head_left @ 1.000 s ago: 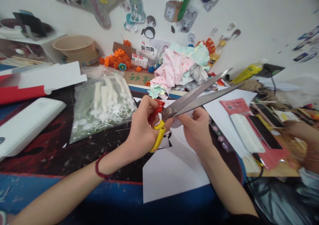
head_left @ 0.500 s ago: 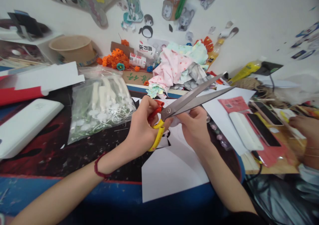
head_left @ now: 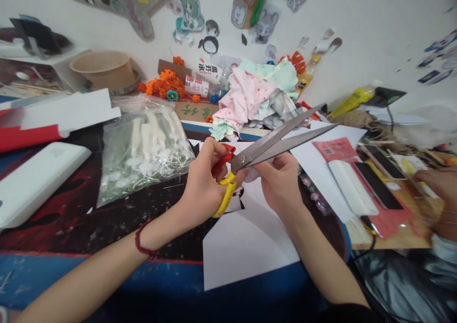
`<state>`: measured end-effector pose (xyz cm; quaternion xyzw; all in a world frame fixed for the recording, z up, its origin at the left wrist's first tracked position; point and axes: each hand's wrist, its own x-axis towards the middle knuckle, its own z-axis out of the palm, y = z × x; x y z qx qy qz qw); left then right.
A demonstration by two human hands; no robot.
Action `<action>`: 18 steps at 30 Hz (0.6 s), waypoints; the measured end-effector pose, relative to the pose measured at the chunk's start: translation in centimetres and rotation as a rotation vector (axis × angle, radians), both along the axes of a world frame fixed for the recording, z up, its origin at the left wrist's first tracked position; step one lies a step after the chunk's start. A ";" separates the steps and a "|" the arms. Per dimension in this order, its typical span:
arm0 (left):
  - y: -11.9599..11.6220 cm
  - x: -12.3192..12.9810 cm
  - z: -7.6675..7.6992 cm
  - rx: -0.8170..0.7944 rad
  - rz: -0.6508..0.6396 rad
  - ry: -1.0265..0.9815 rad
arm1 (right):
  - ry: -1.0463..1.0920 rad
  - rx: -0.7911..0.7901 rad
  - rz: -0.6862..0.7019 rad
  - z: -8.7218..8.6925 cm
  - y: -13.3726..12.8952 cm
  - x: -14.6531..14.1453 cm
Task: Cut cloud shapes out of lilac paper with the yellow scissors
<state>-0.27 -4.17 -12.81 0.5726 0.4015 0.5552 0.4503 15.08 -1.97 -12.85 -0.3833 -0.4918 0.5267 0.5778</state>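
Observation:
My left hand point(head_left: 205, 185) is closed around the red and yellow handles of a large pair of scissors point(head_left: 259, 151). Their metal blades stand apart and point up to the right, above the white paper. Behind the lower blade, my right hand point(head_left: 282, 182) is closed in a pinch. Between its fingertips is a small pale piece point(head_left: 252, 174), mostly hidden, perhaps paper. A large white sheet of paper point(head_left: 246, 247) lies under both hands, with a black-marked cutout point(head_left: 235, 203) partly showing near the handles.
Left of my hands lie a clear plastic bag point(head_left: 143, 156) with white and green parts and a white power bank point(head_left: 43, 182). Crumpled cloth point(head_left: 243, 92) is piled at the back. Phones point(head_left: 378, 185) lie to the right, near another person's hand point(head_left: 437, 185).
My hands and the scissors have hardly moved. At the far right, the other person's hand has shifted slightly.

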 end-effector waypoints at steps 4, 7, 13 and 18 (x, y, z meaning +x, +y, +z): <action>0.0 -0.2 -0.2 0.008 -0.043 -0.029 | 0.001 0.031 -0.039 0.0 0.0 0.2; 0.1 -0.4 -0.1 0.048 -0.047 -0.029 | 0.000 0.030 0.011 0.1 0.0 0.3; 0.3 -0.7 0.3 0.123 0.074 -0.046 | -0.041 -0.008 0.123 0.4 0.4 1.0; 0.7 -1.0 0.4 0.149 0.098 -0.138 | -0.074 0.057 0.004 0.5 0.7 1.2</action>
